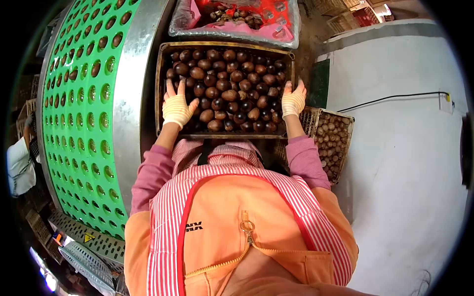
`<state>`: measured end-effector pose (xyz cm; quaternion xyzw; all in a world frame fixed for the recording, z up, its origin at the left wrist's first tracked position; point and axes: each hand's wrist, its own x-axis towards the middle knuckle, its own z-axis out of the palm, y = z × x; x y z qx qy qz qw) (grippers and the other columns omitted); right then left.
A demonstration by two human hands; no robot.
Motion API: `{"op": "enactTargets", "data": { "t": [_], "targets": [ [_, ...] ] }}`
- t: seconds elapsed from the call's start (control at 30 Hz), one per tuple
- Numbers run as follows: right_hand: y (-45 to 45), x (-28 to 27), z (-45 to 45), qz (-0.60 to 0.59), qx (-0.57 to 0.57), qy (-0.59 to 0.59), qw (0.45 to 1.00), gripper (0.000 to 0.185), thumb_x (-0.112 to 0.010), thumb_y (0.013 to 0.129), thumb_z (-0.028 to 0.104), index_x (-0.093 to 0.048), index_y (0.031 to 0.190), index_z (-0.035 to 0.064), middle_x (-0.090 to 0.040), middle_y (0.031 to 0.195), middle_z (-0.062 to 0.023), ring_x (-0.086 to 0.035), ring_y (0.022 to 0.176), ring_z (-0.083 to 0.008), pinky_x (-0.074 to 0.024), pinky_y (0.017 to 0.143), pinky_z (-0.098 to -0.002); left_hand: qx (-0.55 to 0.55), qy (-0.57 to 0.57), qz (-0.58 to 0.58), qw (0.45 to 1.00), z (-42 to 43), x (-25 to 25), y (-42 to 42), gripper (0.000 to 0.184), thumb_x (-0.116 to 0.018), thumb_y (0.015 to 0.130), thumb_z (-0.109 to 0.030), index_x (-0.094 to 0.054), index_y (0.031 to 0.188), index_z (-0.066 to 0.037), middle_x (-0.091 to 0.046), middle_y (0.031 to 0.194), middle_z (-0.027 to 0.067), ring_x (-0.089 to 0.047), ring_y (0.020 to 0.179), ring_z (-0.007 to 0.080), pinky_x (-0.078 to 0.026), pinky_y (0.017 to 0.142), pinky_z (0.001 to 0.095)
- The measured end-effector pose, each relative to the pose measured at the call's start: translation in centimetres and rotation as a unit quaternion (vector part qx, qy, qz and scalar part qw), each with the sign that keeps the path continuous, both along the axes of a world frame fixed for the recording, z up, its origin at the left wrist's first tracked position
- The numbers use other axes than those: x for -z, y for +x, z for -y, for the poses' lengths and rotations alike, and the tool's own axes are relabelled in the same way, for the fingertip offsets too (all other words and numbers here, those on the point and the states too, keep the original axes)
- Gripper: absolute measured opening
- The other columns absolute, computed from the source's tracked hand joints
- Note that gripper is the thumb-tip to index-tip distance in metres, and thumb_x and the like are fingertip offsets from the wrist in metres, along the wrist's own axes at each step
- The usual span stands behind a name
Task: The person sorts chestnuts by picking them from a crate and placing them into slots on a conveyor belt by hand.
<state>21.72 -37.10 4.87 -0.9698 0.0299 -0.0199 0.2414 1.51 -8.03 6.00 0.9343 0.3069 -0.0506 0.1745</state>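
Observation:
A brown-rimmed crate point(160, 93) stands in front of my body, full of dark brown, round, glossy fruits point(232, 93). My left hand point(178, 106), in a pale yellow striped glove with bare fingertips, lies at the crate's left side. Its fingers are spread over the fruits, thumb pointing right. At the right rim is my right hand point(294, 101), gloved the same way, its fingers apart and pointing away from me. Neither hand has a fruit lifted in it. Whether the palms press on the crate's rim is hard to see.
To the left, a green conveyor point(74, 128) with cups, several holding fruits, runs beside a metal guard point(136, 74). A plastic-lined crate point(177, 17) sits beyond. Another fruit-filled crate point(353, 123) stands at right, near a pale wall point(400, 158). Another person's white sleeve point(19, 165) shows far left.

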Motion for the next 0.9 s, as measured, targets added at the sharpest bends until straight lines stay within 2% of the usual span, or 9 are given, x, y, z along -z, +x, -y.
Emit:
{"op": "enactTargets", "data": {
  "t": [0.13, 0.27, 0.33, 0.47, 0.6, 0.63, 0.77, 0.8, 0.9],
  "targets": [
    [-1.5, 0.7, -0.1, 0.186, -0.132, 0.060, 0.972, 0.056, -0.064, 0.086, 0.034, -0.048, 0.133, 0.0091, -0.045, 0.139, -0.0194, -0.044, 0.125, -0.0411, -0.0421, 0.101, -0.0527, -0.046, -0.020, -0.019, 0.999, 0.4, -1.2, 1.0, 0.079, -0.076, 0.079, -0.037, -0.037, 0.147, -0.026, -0.028, 0.150, 0.0241, -0.044, 0.125, 0.0447, -0.047, 0.097, 0.0510],
    [-4.7, -3.0, -4.8, -0.164, -0.187, 0.017, 0.969, 0.071, -0.072, 0.075, 0.038, -0.046, 0.140, 0.0245, -0.026, 0.156, -0.0156, -0.038, 0.133, -0.0448, -0.0389, 0.105, -0.0537, -0.050, -0.058, -0.034, 0.996, -0.1, -1.0, -0.3, 0.070, -0.077, 0.079, -0.034, -0.044, 0.140, -0.022, -0.040, 0.138, 0.0226, -0.053, 0.116, 0.0446, -0.049, 0.094, 0.0492],
    [-3.5, -2.8, -6.3, -0.198, -0.215, -0.054, 0.955, 0.074, -0.071, 0.072, 0.038, -0.047, 0.141, 0.0286, -0.019, 0.159, -0.0151, -0.038, 0.134, -0.0462, -0.0386, 0.106, -0.0515, -0.046, -0.049, -0.021, 0.998, -0.5, -0.2, 0.3, 0.070, -0.078, 0.077, -0.034, -0.045, 0.138, -0.021, -0.040, 0.136, 0.0223, -0.057, 0.112, 0.0423, -0.049, 0.094, 0.0483],
    [-0.9, -1.1, -8.8, -0.238, -0.227, 0.025, 0.944, 0.069, -0.069, 0.071, 0.035, -0.053, 0.137, 0.0244, -0.016, 0.159, -0.0187, -0.044, 0.130, -0.0454, -0.0403, 0.107, -0.0430, -0.060, -0.089, -0.054, 0.993, -1.5, -2.2, 2.1, 0.062, -0.078, 0.077, -0.035, -0.052, 0.130, -0.019, -0.038, 0.138, 0.0214, -0.058, 0.112, 0.0400, -0.049, 0.095, 0.0476],
    [-0.4, -0.8, -7.7, -0.258, -0.173, 0.094, 0.946, 0.072, -0.072, 0.075, 0.035, -0.050, 0.141, 0.0165, -0.011, 0.160, -0.0204, -0.036, 0.137, -0.0426, -0.0368, 0.109, -0.0449, 0.053, -0.078, -0.058, 0.994, -1.7, -1.8, 0.5, 0.052, -0.076, 0.078, -0.028, -0.056, 0.125, -0.018, -0.037, 0.137, 0.0220, -0.060, 0.108, 0.0409, -0.050, 0.093, 0.0480],
    [-1.1, -2.4, -8.1, -0.273, -0.160, 0.095, 0.944, 0.073, -0.071, 0.077, 0.035, -0.048, 0.143, 0.0164, -0.012, 0.160, -0.0188, -0.032, 0.139, -0.0421, -0.0340, 0.112, -0.0453, 0.069, -0.090, -0.073, 0.991, -1.9, -2.4, 0.5, 0.051, -0.077, 0.077, -0.025, -0.058, 0.124, -0.018, -0.036, 0.138, 0.0222, -0.060, 0.107, 0.0412, -0.050, 0.093, 0.0480],
    [0.4, -1.8, -8.3, -0.373, -0.149, 0.204, 0.893, 0.063, -0.067, 0.075, 0.017, -0.051, 0.136, 0.0114, -0.049, 0.137, -0.0174, -0.056, 0.111, -0.0320, -0.0565, 0.075, -0.0449, 0.036, -0.113, -0.130, 0.984, -2.8, 2.6, 1.7, 0.045, -0.075, 0.078, -0.022, -0.060, 0.120, -0.016, -0.042, 0.132, 0.0214, -0.059, 0.109, 0.0401, -0.052, 0.091, 0.0471],
    [1.2, -0.9, -7.9, -0.385, -0.190, 0.191, 0.883, 0.063, -0.067, 0.075, 0.016, -0.052, 0.136, 0.0106, -0.053, 0.132, -0.0174, -0.055, 0.113, -0.0339, -0.0530, 0.086, -0.0460, 0.050, -0.111, -0.119, 0.985, -3.1, 2.7, 1.7, 0.045, -0.076, 0.077, -0.020, -0.061, 0.119, -0.017, -0.042, 0.132, 0.0203, -0.059, 0.109, 0.0396, -0.052, 0.091, 0.0472],
    [2.3, 2.6, -7.4, -0.367, -0.257, 0.118, 0.886, 0.066, -0.067, 0.076, 0.018, -0.051, 0.139, 0.0127, -0.036, 0.148, -0.0203, -0.046, 0.127, -0.0403, -0.0425, 0.103, -0.0459, 0.129, -0.097, -0.075, 0.984, -3.5, -2.3, 0.1, 0.047, -0.078, 0.075, -0.021, -0.062, 0.119, -0.017, -0.042, 0.131, 0.0195, -0.058, 0.109, 0.0398, -0.051, 0.092, 0.0473]
  ]
}}
